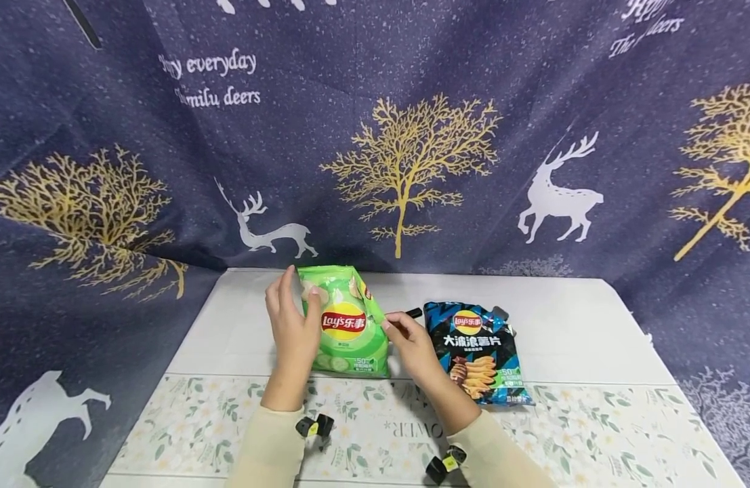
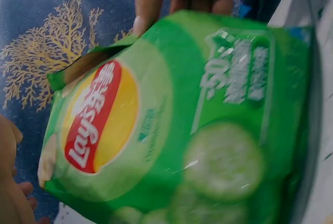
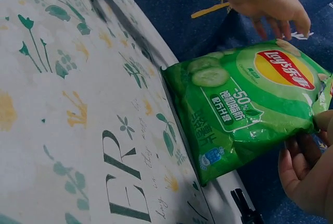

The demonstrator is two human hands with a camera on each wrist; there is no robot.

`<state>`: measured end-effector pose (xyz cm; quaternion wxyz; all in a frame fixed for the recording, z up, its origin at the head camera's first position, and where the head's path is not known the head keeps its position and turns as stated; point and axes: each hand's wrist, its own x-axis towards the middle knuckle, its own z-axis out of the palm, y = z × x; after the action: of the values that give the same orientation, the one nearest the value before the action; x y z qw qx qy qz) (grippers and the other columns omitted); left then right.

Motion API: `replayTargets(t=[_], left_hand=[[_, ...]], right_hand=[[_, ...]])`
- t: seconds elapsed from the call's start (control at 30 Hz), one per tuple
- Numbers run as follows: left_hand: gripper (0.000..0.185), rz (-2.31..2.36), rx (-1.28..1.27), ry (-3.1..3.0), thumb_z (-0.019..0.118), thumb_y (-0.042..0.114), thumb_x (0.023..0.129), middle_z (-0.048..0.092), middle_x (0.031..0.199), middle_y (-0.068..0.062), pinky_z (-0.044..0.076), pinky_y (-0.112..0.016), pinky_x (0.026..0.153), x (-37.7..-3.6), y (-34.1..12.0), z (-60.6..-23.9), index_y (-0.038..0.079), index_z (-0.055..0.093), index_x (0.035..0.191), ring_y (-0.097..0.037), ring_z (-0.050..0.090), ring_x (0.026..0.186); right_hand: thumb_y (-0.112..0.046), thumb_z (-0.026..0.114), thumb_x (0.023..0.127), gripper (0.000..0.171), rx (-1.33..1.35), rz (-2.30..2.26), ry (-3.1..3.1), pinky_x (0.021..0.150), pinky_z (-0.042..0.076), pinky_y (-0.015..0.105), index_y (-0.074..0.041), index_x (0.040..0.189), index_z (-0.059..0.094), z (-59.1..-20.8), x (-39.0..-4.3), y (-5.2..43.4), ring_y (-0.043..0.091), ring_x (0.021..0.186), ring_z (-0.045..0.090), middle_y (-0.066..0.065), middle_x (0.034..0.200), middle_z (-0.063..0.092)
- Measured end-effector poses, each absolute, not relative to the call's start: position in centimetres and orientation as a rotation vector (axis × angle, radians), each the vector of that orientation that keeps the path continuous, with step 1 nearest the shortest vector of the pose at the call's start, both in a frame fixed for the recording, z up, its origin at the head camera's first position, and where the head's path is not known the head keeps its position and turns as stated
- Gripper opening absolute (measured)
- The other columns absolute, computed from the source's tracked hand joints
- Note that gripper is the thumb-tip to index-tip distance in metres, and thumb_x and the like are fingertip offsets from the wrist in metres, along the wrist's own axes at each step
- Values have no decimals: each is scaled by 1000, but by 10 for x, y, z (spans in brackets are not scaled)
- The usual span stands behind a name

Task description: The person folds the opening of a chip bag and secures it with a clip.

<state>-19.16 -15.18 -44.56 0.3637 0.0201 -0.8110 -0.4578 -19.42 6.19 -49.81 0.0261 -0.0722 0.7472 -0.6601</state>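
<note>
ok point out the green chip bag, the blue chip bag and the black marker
green chip bag (image 1: 344, 324), head view, on its red and yellow logo
blue chip bag (image 1: 480, 352), head view, front middle
black marker (image 1: 413, 313), head view, its visible tip

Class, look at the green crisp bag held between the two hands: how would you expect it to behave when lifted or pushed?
The green crisp bag looks puffed, so it is probably light for its size. Its glossy film shines in the wrist views, so it may be slippery. Its top looks torn open, so the left hand and right hand might spill crisps if it tips.

Two chip bags stood on the table (image 1: 570, 325): one green bag (image 1: 345, 324) and one blue bag (image 1: 480, 352). One black marker (image 1: 411, 314) lay between them. Two hands were there, left (image 1: 292, 325) and right (image 1: 414, 346).
</note>
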Motion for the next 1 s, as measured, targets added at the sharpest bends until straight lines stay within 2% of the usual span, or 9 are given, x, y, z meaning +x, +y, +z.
replayTargets(t=[0.17, 0.47, 0.57, 0.77, 1.0], left_hand=[[50, -1096, -75, -2059, 62, 17, 97, 46, 139, -22, 35, -53, 114, -197, -155, -434, 8, 52, 146, -37, 41, 135], [41, -828, -365, -2211, 63, 18, 99, 63, 130, -17, 43, -51, 110, -197, -150, -413, 5, 60, 138, -36, 57, 125], [38, -753, -443, -2252, 63, 19, 99, 65, 129, -16, 42, -51, 113, -198, -148, -406, 4, 64, 134, -35, 58, 127], [43, -623, -546, -2350, 62, 25, 100, 63, 135, -15, 37, -52, 118, -207, -144, -397, 5, 61, 138, -34, 54, 135], [42, -492, -581, -2438, 60, 29, 102, 66, 129, -13, 37, -54, 116, -212, -141, -392, 6, 63, 136, -32, 59, 125]], right_hand=[[-24, 62, 102, 23, -199, -2033, 2323, 81, 51, 25, -10, 118, 71, -499, -194, 62, 12, 92, 60, 9, 108, 69], [-22, 63, 101, 22, -232, -2050, 2286, 80, 51, 26, -9, 117, 71, -498, -191, 60, 14, 92, 61, 11, 108, 70], [-23, 63, 101, 20, -272, -2051, 2297, 78, 51, 25, -10, 114, 72, -498, -192, 61, 15, 90, 61, 11, 106, 70], [-23, 63, 101, 22, -300, -2046, 2326, 79, 52, 23, -8, 115, 72, -499, -193, 62, 11, 90, 63, 12, 108, 71], [-23, 64, 100, 22, -282, -2045, 2322, 78, 51, 23, -9, 115, 72, -496, -191, 64, 12, 90, 62, 11, 107, 71]])
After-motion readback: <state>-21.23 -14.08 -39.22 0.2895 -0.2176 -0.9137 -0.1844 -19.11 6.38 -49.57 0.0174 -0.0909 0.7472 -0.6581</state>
